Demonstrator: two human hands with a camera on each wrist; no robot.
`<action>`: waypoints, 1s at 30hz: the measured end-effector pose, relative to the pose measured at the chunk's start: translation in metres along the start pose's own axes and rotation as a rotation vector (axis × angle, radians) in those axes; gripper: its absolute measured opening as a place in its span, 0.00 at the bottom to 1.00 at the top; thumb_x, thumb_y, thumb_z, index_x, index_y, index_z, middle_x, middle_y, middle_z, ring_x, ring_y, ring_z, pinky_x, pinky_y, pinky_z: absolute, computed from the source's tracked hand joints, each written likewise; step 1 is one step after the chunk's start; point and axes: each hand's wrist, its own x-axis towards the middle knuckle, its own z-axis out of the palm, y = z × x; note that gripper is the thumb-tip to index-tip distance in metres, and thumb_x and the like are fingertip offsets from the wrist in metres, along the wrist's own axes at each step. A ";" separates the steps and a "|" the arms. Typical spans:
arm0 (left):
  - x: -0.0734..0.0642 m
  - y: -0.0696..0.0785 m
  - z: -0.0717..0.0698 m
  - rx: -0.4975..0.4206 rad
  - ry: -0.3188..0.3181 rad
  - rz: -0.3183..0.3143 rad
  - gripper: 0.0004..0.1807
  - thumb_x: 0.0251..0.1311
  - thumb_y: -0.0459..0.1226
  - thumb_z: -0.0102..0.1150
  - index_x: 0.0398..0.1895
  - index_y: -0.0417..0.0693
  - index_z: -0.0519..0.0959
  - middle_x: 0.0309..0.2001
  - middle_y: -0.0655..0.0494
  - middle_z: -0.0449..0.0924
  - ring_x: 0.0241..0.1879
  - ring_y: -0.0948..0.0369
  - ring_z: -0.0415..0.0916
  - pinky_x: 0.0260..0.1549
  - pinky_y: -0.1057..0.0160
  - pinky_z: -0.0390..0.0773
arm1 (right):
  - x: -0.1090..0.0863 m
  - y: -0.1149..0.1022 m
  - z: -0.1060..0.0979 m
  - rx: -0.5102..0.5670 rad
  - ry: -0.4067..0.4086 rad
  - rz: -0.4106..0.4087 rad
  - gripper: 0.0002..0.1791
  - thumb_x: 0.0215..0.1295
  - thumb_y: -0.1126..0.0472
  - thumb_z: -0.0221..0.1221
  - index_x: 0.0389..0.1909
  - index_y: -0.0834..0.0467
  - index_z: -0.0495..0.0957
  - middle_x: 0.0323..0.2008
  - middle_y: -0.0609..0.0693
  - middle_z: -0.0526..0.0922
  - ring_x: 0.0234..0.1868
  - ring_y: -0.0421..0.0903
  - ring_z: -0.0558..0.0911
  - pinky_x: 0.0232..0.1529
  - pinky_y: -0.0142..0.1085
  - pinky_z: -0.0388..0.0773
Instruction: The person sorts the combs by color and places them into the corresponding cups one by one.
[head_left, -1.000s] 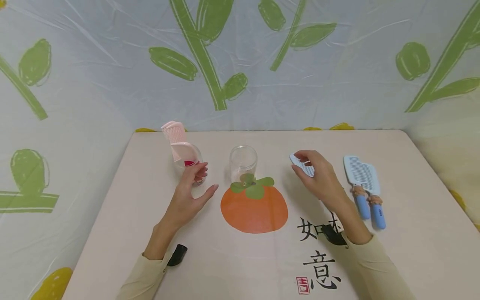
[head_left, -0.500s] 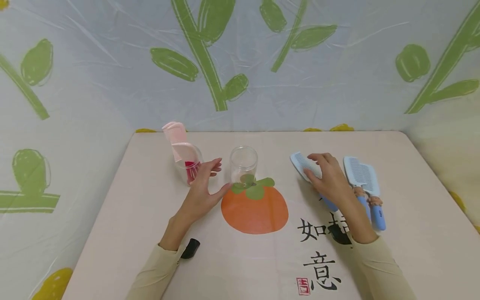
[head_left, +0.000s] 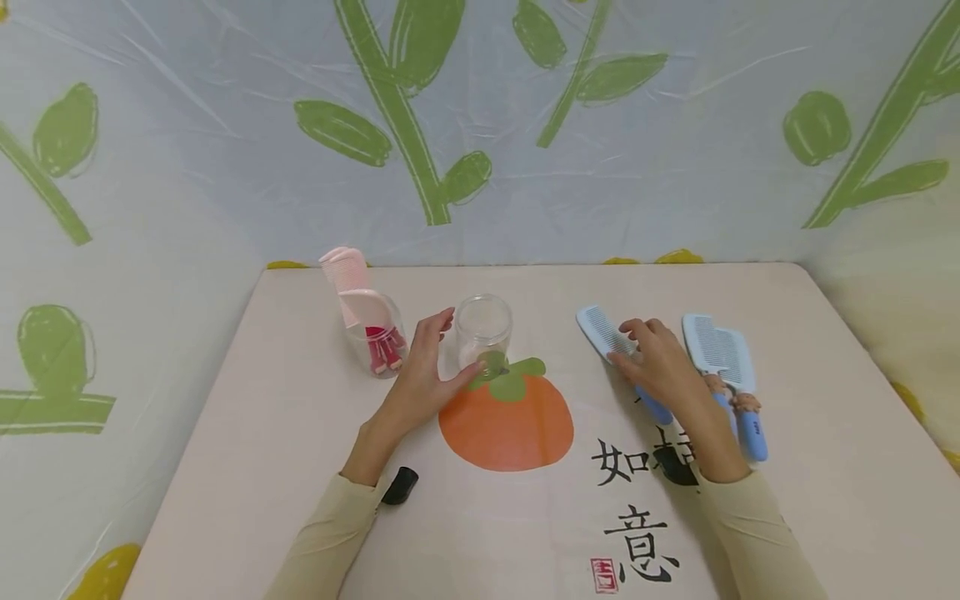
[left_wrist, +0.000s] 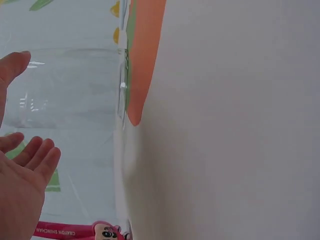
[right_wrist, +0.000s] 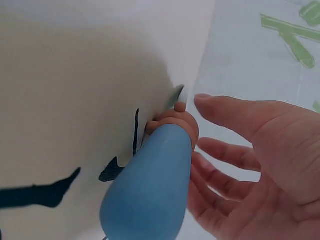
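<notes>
- Left hand (head_left: 422, 379) at the clear glass jar (head_left: 483, 321): thumb and fingers stand wide apart, the thumb by the jar's lower front, the fingers along its left side.
- From the left wrist, the jar shows beyond the parted thumb and loosely bent fingers; contact with the glass cannot be told.
- The jar itself stands upright on the table (head_left: 240, 500), its base by the green leaves of a printed orange persimmon (head_left: 510, 429).
- Over on the other side, the right hand (head_left: 663, 371) hangs over a blue comb (head_left: 600, 330), which lies aslant on the table, teeth end away from the person, handle running beneath the hand.
- Right wrist view: thumb and fingers are parted, with no grip to be seen around the thick blue handle or the brown figure (right_wrist: 189, 125) at its top; whether a fingertip brushes it cannot be told.
- Just right of that hand, two more blue combs, the left one (head_left: 703, 343) overlapping the right one (head_left: 740, 362).
- Left of the left hand, a second jar (head_left: 360, 354) holds two pink combs, one taller (head_left: 347, 272) and one lower (head_left: 366, 308), with red showing inside the glass.
- Black brush characters (head_left: 640, 546) and a red seal (head_left: 603, 575) mark the near tabletop.
</notes>
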 end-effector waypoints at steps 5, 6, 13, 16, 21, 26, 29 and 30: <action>0.006 0.000 0.004 -0.023 -0.020 -0.012 0.47 0.63 0.45 0.72 0.77 0.46 0.54 0.68 0.48 0.62 0.67 0.52 0.63 0.66 0.47 0.70 | -0.002 0.000 0.001 0.003 -0.065 0.039 0.28 0.69 0.59 0.66 0.61 0.72 0.69 0.52 0.72 0.72 0.48 0.65 0.80 0.45 0.56 0.80; 0.006 0.001 0.004 -0.027 -0.028 -0.018 0.47 0.63 0.46 0.72 0.77 0.46 0.53 0.68 0.48 0.62 0.67 0.52 0.63 0.67 0.47 0.70 | -0.003 0.000 0.001 0.002 -0.071 0.043 0.29 0.68 0.59 0.67 0.61 0.72 0.68 0.52 0.73 0.71 0.48 0.65 0.81 0.44 0.55 0.81; 0.010 0.000 0.007 -0.056 -0.048 -0.081 0.48 0.62 0.49 0.71 0.77 0.47 0.54 0.66 0.49 0.63 0.65 0.54 0.63 0.66 0.47 0.70 | -0.003 -0.002 0.000 -0.009 -0.095 0.073 0.30 0.68 0.58 0.68 0.61 0.70 0.67 0.49 0.70 0.71 0.43 0.62 0.80 0.37 0.49 0.79; 0.013 0.001 0.010 -0.079 -0.043 -0.100 0.48 0.61 0.50 0.72 0.77 0.47 0.55 0.66 0.49 0.63 0.64 0.55 0.65 0.64 0.47 0.71 | -0.002 -0.002 -0.001 -0.021 -0.097 0.063 0.30 0.67 0.58 0.68 0.61 0.71 0.68 0.42 0.66 0.75 0.38 0.57 0.77 0.35 0.45 0.76; 0.016 0.001 0.014 -0.142 -0.034 -0.118 0.47 0.60 0.49 0.74 0.76 0.48 0.57 0.65 0.51 0.64 0.63 0.56 0.66 0.64 0.48 0.71 | -0.003 -0.001 -0.001 -0.011 -0.090 0.072 0.29 0.66 0.59 0.69 0.60 0.71 0.68 0.37 0.64 0.79 0.35 0.55 0.76 0.33 0.44 0.75; 0.017 0.002 0.016 -0.170 -0.023 -0.121 0.47 0.59 0.49 0.74 0.76 0.46 0.58 0.63 0.51 0.65 0.62 0.55 0.67 0.63 0.49 0.71 | -0.002 -0.001 -0.001 0.007 -0.084 0.100 0.28 0.66 0.59 0.69 0.57 0.71 0.70 0.37 0.66 0.82 0.32 0.54 0.79 0.33 0.45 0.78; 0.018 0.002 0.016 -0.183 -0.020 -0.122 0.48 0.59 0.48 0.75 0.75 0.43 0.58 0.64 0.50 0.65 0.61 0.54 0.67 0.63 0.50 0.71 | -0.002 -0.001 -0.002 0.011 -0.077 0.100 0.25 0.66 0.59 0.69 0.54 0.70 0.71 0.36 0.65 0.83 0.30 0.53 0.79 0.31 0.43 0.78; 0.018 0.002 0.016 -0.186 -0.020 -0.123 0.48 0.59 0.48 0.75 0.75 0.42 0.58 0.64 0.50 0.65 0.61 0.54 0.68 0.64 0.51 0.71 | -0.002 -0.001 -0.002 0.013 -0.070 0.093 0.24 0.65 0.60 0.70 0.53 0.70 0.72 0.35 0.65 0.84 0.29 0.52 0.79 0.30 0.43 0.78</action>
